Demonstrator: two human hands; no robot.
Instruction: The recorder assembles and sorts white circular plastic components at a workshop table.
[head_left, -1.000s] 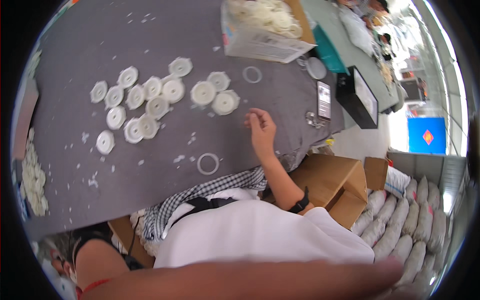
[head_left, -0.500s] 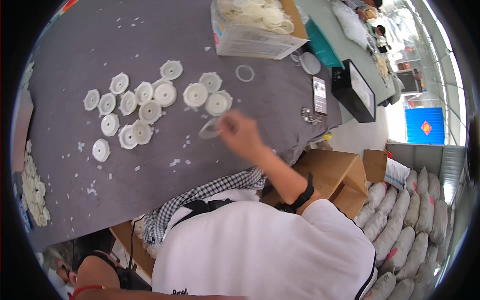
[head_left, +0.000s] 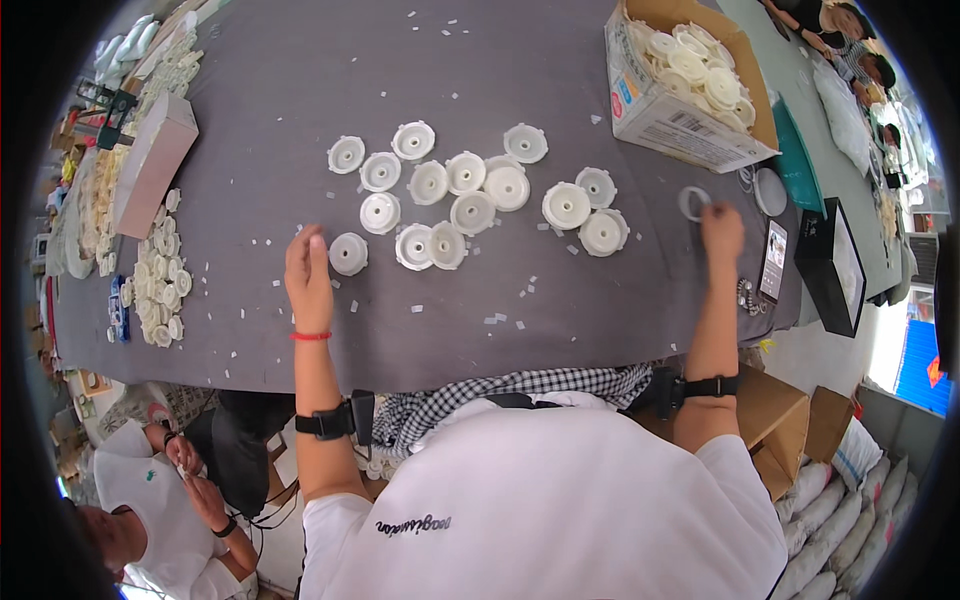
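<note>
Over the table's left part, my left hand (head_left: 308,275) is open, its fingers stretched away from me and nothing in it. Just right of its fingertips lies a white round plastic cap (head_left: 348,254) with a small centre hole. Several more such caps (head_left: 472,213) lie scattered across the middle, some overlapping. Off to the right, my right hand (head_left: 722,235) is closed, its fingertips at the edge of a thin whitish plastic ring (head_left: 688,205). Whether the ring is lifted or rests on the cloth is unclear.
An open carton (head_left: 690,140) full of caps stands at the far right. A phone (head_left: 773,262), a bracelet (head_left: 747,298) and a black box (head_left: 832,268) lie nearby. Left are a pinkish box (head_left: 155,165) and piled caps (head_left: 160,290). Another person (head_left: 150,490) sits lower left.
My view has swung left. My right hand, with a ring at its fingers, has moved from beside the caps to the right, near the carton. My left hand has come over the table.
</note>
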